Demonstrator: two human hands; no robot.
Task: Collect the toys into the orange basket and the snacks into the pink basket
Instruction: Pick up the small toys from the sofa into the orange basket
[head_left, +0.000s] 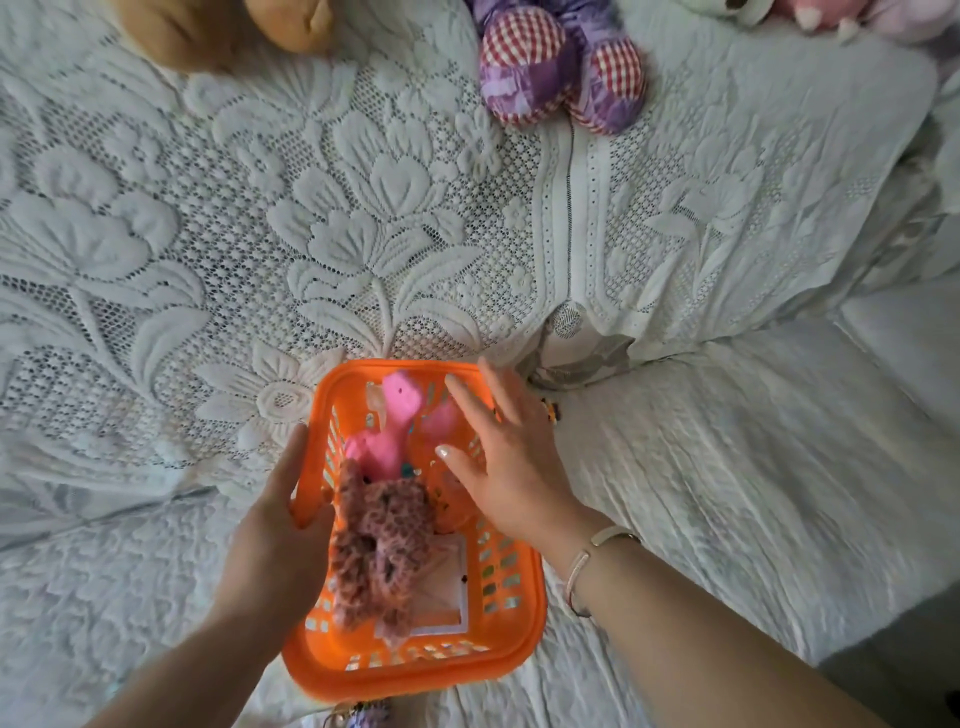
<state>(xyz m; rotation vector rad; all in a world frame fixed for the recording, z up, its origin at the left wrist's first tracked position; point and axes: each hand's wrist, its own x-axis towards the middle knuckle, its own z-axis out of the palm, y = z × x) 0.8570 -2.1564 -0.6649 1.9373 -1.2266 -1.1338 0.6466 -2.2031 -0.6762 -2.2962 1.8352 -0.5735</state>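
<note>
The orange basket (519, 613) sits low in the middle of the view, on a white lace bedspread. Inside it lie a pink plush toy (392, 434) and a dusty-pink crocheted toy (382, 545). My left hand (283, 525) grips the basket's left rim, thumb inside. My right hand (506, 457) hovers flat over the basket's right side, fingers spread and holding nothing. A purple and red-checked patchwork plush (558, 65) lies at the far top of the bed. No pink basket or snacks are in view.
A brown plush (218, 26) sits at the top left. White and pink plush toys (831, 15) lie at the top right corner. A white quilted cover (753, 467) folds down on the right. A small purple object (363, 714) peeks in at the bottom edge.
</note>
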